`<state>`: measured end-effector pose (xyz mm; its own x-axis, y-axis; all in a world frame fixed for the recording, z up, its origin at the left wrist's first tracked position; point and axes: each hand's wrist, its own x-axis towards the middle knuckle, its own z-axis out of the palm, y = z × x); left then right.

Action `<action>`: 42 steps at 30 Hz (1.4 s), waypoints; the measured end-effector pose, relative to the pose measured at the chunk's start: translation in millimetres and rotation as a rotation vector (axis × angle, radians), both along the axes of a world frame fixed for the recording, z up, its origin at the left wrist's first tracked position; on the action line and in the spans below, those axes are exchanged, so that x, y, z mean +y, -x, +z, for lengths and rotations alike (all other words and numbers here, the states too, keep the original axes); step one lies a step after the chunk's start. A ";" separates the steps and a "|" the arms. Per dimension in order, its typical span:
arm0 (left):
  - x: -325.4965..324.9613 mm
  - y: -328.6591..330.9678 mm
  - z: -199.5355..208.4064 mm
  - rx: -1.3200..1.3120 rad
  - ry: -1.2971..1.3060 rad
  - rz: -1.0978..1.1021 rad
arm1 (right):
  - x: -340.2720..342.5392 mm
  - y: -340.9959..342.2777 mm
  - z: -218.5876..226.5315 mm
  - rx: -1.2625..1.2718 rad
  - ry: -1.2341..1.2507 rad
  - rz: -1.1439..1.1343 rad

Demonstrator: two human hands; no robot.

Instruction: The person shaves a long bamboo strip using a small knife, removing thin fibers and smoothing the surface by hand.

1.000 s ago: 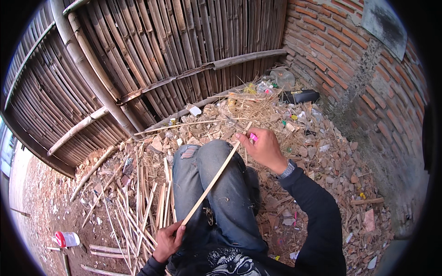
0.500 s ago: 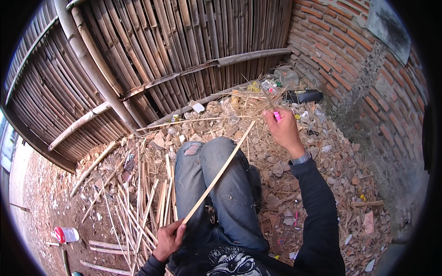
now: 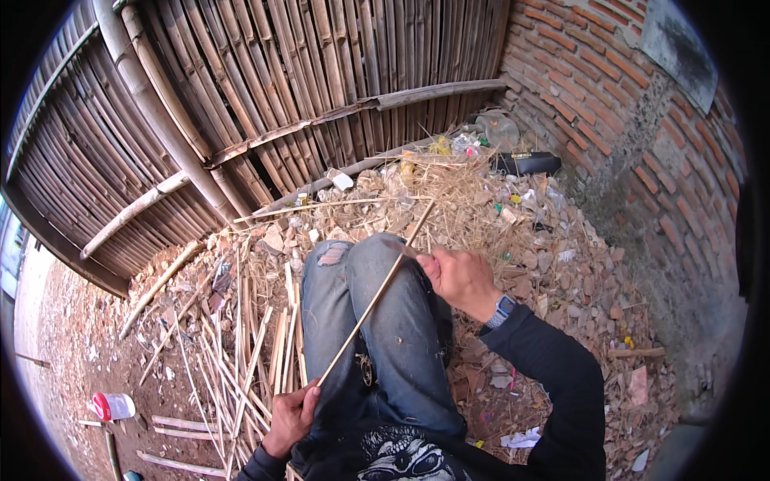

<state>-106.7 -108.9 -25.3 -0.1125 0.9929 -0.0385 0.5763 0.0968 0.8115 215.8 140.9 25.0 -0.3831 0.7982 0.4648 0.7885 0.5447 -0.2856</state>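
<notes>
A thin bamboo strip (image 3: 367, 311) slants across my jeans-covered thighs, its far end beyond my knees. My left hand (image 3: 293, 415) is closed round the near end, thumb on top, beside my left hip. Over my right knee, my right hand (image 3: 460, 279) is closed in a fist on a pink-handled knife (image 3: 410, 252). The blade looks blurred and dark where it meets the upper part of the strip; the handle is hidden in my fingers. More split bamboo strips (image 3: 241, 369) lie in a loose pile left of my legs.
Ahead stands a bamboo slat wall (image 3: 321, 72), with a brick wall (image 3: 593, 88) at right. Rubble and dry shavings (image 3: 449, 180) cover the ground, with a black object (image 3: 527, 163) near the corner. A red-lidded clear tub (image 3: 114, 406) lies at lower left.
My right hand has come down and toward me, bringing the knife from beyond the strip's far end onto the strip. The strip has turned slightly in my left hand, which stays in place.
</notes>
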 end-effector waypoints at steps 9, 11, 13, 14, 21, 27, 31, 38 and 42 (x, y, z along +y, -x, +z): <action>-2.8 0.2 -9.8 -0.002 0.000 -0.002 | 42.4 -31.5 12.1 -0.118 -0.057 -0.046; 2.5 -2.8 -6.1 -0.025 -0.002 -0.010 | 76.4 -60.2 23.9 -0.157 -0.105 -0.360; 0.6 -1.0 -8.9 -0.027 0.007 -0.004 | 63.7 -52.4 25.4 -0.084 -0.067 -0.288; -1.0 -0.2 -10.4 -0.029 0.034 -0.003 | 50.6 -42.2 27.7 -0.016 -0.010 -0.218; 2.9 -5.4 -8.2 0.046 -0.043 -0.001 | 1.0 2.5 18.3 -0.118 0.007 -0.001; 7.6 -13.7 7.2 0.107 -0.049 0.018 | 17.2 3.5 30.3 -0.128 0.022 -0.107; 7.3 -19.3 14.8 0.097 -0.028 0.035 | 53.6 -16.1 30.9 -0.145 -0.026 -0.129; 5.7 -16.1 13.1 0.081 -0.005 0.041 | 15.2 4.3 42.1 0.012 0.053 -0.109; 4.2 -12.8 5.7 0.052 -0.003 0.036 | 12.8 1.0 18.8 -0.077 0.028 0.043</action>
<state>-93.9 -104.6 -19.6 -0.1503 0.9882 -0.0292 0.6139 0.1165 0.7808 214.8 153.8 43.8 -0.4513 0.7927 0.4099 0.7847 0.5712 -0.2406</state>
